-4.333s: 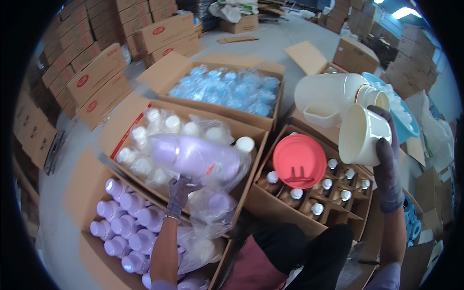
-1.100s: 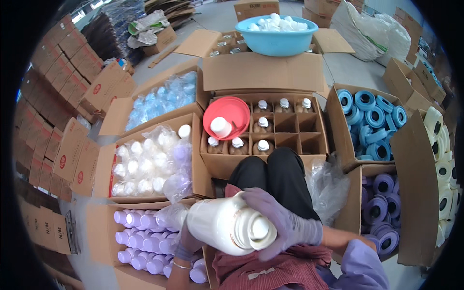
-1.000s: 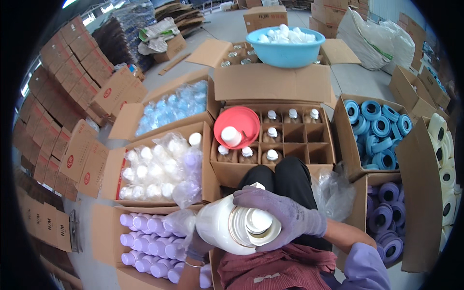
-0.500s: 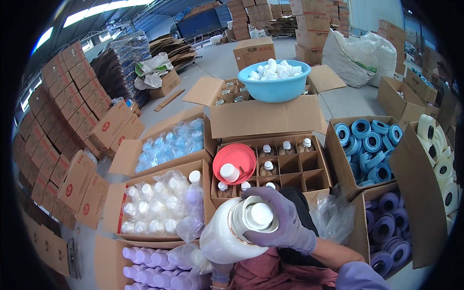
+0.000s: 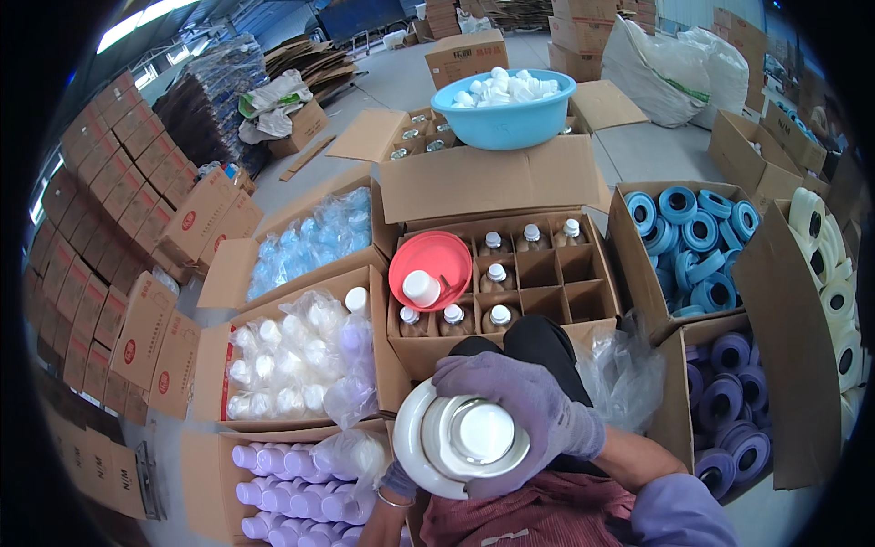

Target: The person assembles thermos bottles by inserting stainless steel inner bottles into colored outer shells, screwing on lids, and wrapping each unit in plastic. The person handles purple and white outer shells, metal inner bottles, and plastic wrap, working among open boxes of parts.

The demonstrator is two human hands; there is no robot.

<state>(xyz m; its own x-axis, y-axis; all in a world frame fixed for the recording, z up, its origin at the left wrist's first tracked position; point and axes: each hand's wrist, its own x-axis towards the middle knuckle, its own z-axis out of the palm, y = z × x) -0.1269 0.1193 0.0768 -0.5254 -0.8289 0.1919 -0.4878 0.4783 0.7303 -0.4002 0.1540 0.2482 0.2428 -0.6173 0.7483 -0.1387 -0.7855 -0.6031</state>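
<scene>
My right hand (image 5: 524, 415), in a purple-grey glove, is wrapped round the top of a glossy white vacuum flask (image 5: 416, 447) with a white cap (image 5: 483, 433). The flask is held above my lap with its top toward me. My left hand (image 5: 398, 479), gloved too, is at the lower left of the flask; its fingers are hidden behind the body. Just beyond, a divided carton (image 5: 547, 333) holds several white-capped bottles (image 5: 496, 277) in its cells. On its left corner rests a red bowl (image 5: 447, 251) with a white cup (image 5: 421, 288) in it.
Left are cartons of bagged blue parts (image 5: 314, 232), bagged white parts (image 5: 273, 360) and lilac cups (image 5: 292, 465). Right are cartons of blue rings (image 5: 700, 230) and purple rings (image 5: 725, 424). A blue basin (image 5: 501, 126) of white caps sits on a far carton.
The flask has tipped from slanting to nearly top-on toward me, and my right hand has shifted slightly with it. More of my left wrist shows. The whole view has tilted down.
</scene>
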